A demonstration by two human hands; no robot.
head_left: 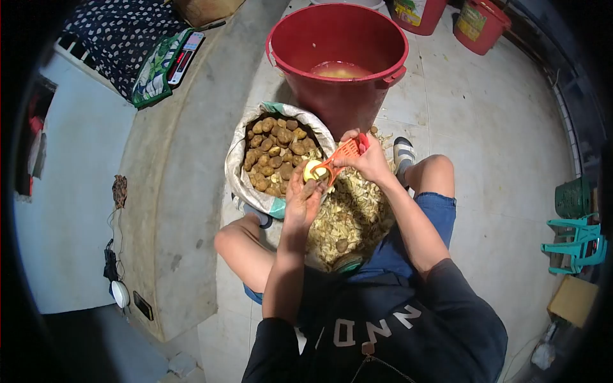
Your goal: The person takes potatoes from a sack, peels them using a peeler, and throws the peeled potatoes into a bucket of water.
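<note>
A seated person's bare left hand (pixel 302 198) is curled around a half-peeled, pale yellow potato (pixel 313 170). The right hand (pixel 371 159), just beside it, grips an orange plastic peeler (pixel 347 150) with a slotted, flat body, its end at the potato. The potato looks light and firm, not fragile; its bared flesh is probably wet and slippery, so the surest hold would be low on the brown skin, fingers clear of the blade.

Beyond the left hand, a white woven sack (pixel 236 169) with green patches holds brown, unpeeled potatoes (pixel 274 150). Below the right hand lies a heap of pale peelings (pixel 357 207); beyond both hands stands a large, round, red plastic tub (pixel 345 105) with liquid inside.

Nearer the wearer, white block letters (pixel 343 333), including an N, cross a dark shirt (pixel 440 319). Far past the right hand, a red bucket (pixel 482 35) has a yellow label (pixel 470 23), too small to read.
</note>
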